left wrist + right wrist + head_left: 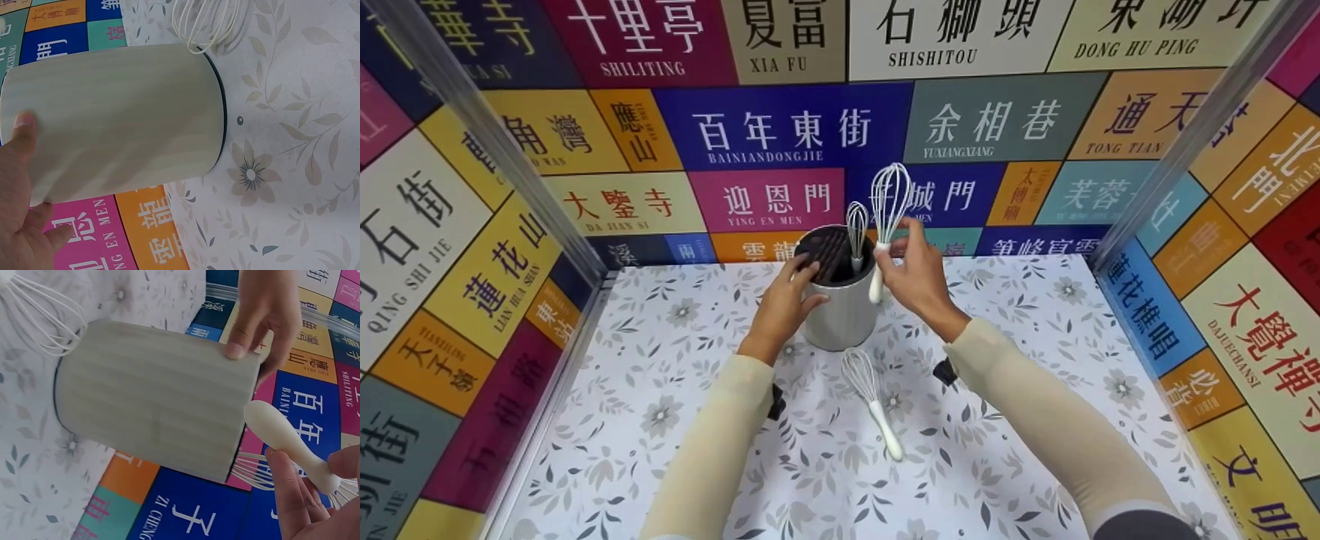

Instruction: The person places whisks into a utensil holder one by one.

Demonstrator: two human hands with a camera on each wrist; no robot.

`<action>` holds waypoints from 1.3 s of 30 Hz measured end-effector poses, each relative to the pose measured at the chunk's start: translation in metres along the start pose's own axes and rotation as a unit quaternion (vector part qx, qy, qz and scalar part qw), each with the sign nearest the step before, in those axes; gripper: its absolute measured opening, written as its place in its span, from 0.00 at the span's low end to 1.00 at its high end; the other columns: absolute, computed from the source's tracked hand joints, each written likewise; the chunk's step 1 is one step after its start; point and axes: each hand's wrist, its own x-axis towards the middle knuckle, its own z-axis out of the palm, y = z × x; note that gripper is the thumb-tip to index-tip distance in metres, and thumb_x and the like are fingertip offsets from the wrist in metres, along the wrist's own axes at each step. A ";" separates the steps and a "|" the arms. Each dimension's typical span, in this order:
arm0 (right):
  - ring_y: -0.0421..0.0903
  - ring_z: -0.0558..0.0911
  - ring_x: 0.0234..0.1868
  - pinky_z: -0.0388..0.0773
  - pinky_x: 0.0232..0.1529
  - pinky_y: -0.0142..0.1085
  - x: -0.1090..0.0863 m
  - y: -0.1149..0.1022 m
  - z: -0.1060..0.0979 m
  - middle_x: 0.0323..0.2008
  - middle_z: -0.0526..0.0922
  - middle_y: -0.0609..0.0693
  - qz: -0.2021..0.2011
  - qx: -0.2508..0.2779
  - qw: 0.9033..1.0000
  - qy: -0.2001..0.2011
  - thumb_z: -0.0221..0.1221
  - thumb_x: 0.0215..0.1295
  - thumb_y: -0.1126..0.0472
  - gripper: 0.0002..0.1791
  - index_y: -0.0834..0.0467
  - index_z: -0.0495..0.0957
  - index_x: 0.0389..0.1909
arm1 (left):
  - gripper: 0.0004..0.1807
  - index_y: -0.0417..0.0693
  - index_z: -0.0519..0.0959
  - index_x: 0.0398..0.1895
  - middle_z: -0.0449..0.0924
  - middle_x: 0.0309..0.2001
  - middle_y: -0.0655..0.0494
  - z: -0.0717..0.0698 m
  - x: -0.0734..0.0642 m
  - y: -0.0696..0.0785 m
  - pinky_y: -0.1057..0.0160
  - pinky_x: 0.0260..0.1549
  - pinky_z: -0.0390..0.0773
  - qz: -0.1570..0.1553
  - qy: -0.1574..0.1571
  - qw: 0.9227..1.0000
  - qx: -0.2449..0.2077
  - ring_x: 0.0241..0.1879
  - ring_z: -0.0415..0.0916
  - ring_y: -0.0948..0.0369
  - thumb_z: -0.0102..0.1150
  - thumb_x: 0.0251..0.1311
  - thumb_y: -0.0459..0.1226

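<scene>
A white utensil holder point(840, 319) with a dark slotted insert point(823, 251) stands upright on the table. My left hand point(784, 300) grips its rim on the left side, the thumb lying against the outer wall in the left wrist view. My right hand point(916, 270) pinches a white-handled whisk point(889, 202) by its handle, wires up, beside the holder's right rim. The handle point(287, 439) shows between thumb and fingers in the right wrist view. A smaller whisk point(856, 225) stands in the holder, its lower end hidden. Another whisk point(874, 401) lies on the table in front.
The table point(660, 457) bears a white cover printed with grey leaves and flowers. Panels of coloured signs point(784, 124) rise behind the holder and on both sides. Clear upright corner strips point(532, 150) join the panels.
</scene>
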 end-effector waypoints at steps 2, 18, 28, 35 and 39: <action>0.51 0.86 0.36 0.81 0.42 0.45 0.007 -0.006 0.001 0.39 0.88 0.53 -0.008 -0.001 1.000 0.008 0.63 0.68 0.55 0.26 0.57 0.67 0.63 | 0.33 0.49 0.74 0.71 0.66 0.74 0.46 0.000 0.000 0.000 0.50 0.68 0.74 0.003 0.002 1.000 -0.002 0.68 0.73 0.46 0.67 0.64 0.47; 0.48 0.86 0.44 0.83 0.44 0.45 0.037 -0.010 0.025 0.47 0.85 0.52 0.017 0.006 1.000 0.026 0.59 0.74 0.55 0.28 0.50 0.64 0.71 | 0.33 0.51 0.73 0.72 0.64 0.76 0.48 0.001 0.000 -0.003 0.50 0.68 0.73 -0.007 -0.010 1.000 -0.008 0.70 0.70 0.47 0.66 0.65 0.47; 0.50 0.87 0.45 0.84 0.48 0.45 0.035 0.011 0.043 0.46 0.86 0.55 0.009 0.030 0.999 0.044 0.61 0.73 0.57 0.27 0.51 0.66 0.70 | 0.34 0.49 0.73 0.72 0.65 0.75 0.46 0.000 0.001 -0.001 0.49 0.67 0.75 0.001 -0.007 1.000 -0.004 0.69 0.72 0.45 0.67 0.64 0.48; 0.51 0.87 0.47 0.84 0.48 0.46 0.029 0.027 0.051 0.47 0.88 0.55 0.017 0.021 0.999 0.032 0.62 0.71 0.57 0.28 0.53 0.67 0.69 | 0.34 0.49 0.73 0.72 0.65 0.75 0.46 0.000 0.001 -0.001 0.50 0.68 0.73 -0.003 -0.009 1.000 -0.007 0.70 0.71 0.47 0.67 0.64 0.47; 0.51 0.87 0.47 0.83 0.50 0.48 0.027 0.034 0.054 0.46 0.89 0.54 0.009 0.000 0.999 0.037 0.63 0.70 0.57 0.27 0.55 0.69 0.67 | 0.34 0.50 0.72 0.73 0.64 0.75 0.47 -0.001 0.001 -0.001 0.50 0.69 0.72 -0.010 -0.013 1.000 -0.006 0.71 0.70 0.47 0.66 0.65 0.48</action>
